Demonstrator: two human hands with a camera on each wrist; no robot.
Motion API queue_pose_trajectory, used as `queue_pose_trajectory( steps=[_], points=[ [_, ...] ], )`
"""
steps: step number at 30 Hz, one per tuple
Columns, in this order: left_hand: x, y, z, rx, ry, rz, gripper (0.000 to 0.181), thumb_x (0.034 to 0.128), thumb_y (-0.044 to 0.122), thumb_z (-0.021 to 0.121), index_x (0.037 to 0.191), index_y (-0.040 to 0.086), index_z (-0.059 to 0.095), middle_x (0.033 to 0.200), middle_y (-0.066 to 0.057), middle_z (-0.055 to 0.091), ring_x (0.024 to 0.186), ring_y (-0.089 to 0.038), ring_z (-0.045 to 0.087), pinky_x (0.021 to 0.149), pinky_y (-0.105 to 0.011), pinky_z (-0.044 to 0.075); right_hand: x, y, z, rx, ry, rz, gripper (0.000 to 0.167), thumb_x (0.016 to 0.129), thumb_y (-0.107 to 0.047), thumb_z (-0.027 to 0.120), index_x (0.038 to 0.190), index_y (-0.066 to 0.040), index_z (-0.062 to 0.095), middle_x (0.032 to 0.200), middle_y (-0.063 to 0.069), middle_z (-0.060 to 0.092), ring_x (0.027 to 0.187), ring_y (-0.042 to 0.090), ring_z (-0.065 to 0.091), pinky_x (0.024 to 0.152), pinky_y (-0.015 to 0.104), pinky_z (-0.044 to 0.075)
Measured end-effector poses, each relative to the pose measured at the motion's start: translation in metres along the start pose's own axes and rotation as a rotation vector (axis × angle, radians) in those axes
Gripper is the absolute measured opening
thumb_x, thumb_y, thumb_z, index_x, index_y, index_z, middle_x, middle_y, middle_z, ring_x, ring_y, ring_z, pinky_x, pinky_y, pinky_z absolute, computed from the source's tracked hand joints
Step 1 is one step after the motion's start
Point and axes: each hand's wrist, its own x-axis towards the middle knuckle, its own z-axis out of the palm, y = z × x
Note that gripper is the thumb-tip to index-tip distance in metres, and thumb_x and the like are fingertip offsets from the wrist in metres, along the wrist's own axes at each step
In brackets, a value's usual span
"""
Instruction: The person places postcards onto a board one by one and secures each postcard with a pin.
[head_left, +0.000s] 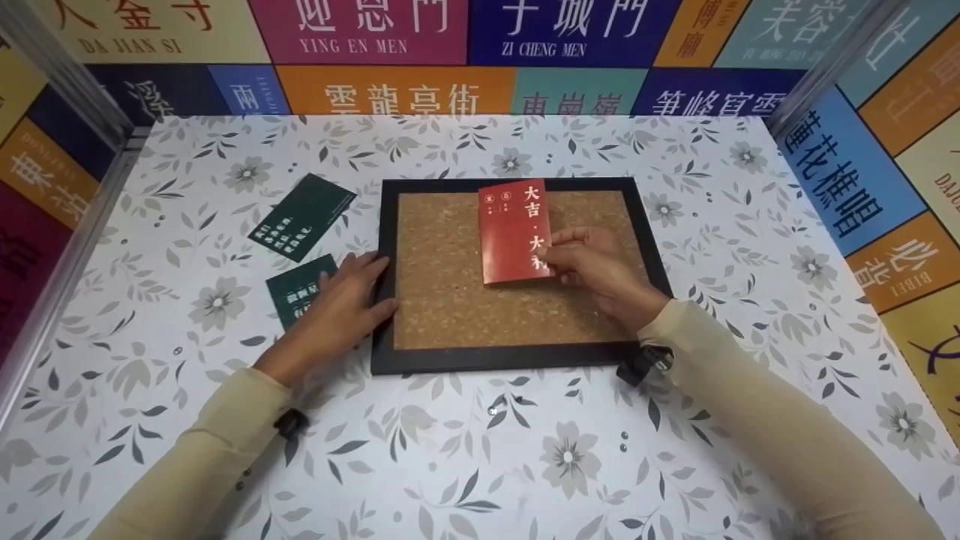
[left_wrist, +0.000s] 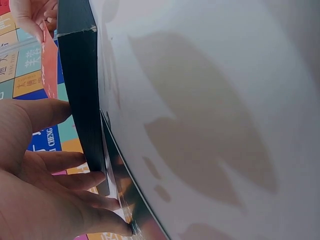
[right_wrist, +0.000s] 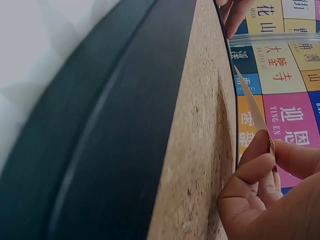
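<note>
A black-framed cork board (head_left: 450,300) lies flat on the patterned table. Over its upper middle, the right hand (head_left: 600,274) pinches the right edge of a red card (head_left: 514,240) with white characters. In the right wrist view the card (right_wrist: 254,102) is seen edge-on between thumb and curled fingers (right_wrist: 260,170), tilted above the cork (right_wrist: 192,150). The left hand (head_left: 337,307) rests at the frame's left side, thumb and fingertips touching the black edge; the left wrist view shows its fingers (left_wrist: 65,165) spread along the frame (left_wrist: 82,75).
Left of the board lie two dark green cards with white writing, the upper one (head_left: 302,216) whole in view, the lower one (head_left: 292,289) partly covered by the left hand. Panels with large characters (head_left: 397,94) stand behind the table and at both sides.
</note>
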Motion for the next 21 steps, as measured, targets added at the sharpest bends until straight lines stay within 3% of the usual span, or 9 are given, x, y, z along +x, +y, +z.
queue_pose_trajectory(
  steps=[10,21],
  points=[
    [0.0,-0.002,0.0,-0.016,0.015,0.029,0.071,0.1083,0.017,0.068,0.166,-0.01,0.036,0.175,-0.034,0.026,0.165,-0.055,0.01,0.127,-0.078,-0.003,0.007,0.0,0.016,0.013,-0.013,-0.003,0.016,0.099,-0.003,0.079,0.111,0.0,0.069,0.08,-0.001,0.074,0.066,0.008,0.06,0.055,0.019,0.047],
    [0.0,-0.001,0.0,-0.01,0.009,0.013,0.071,0.1089,0.018,0.067,0.166,-0.01,0.036,0.175,-0.033,0.026,0.166,-0.053,0.009,0.128,-0.078,-0.004,0.01,-0.002,0.031,-0.003,-0.009,-0.002,0.015,0.1,-0.002,0.076,0.114,-0.001,0.071,0.093,0.005,0.074,0.067,0.01,0.058,0.057,0.02,0.049]
  ],
)
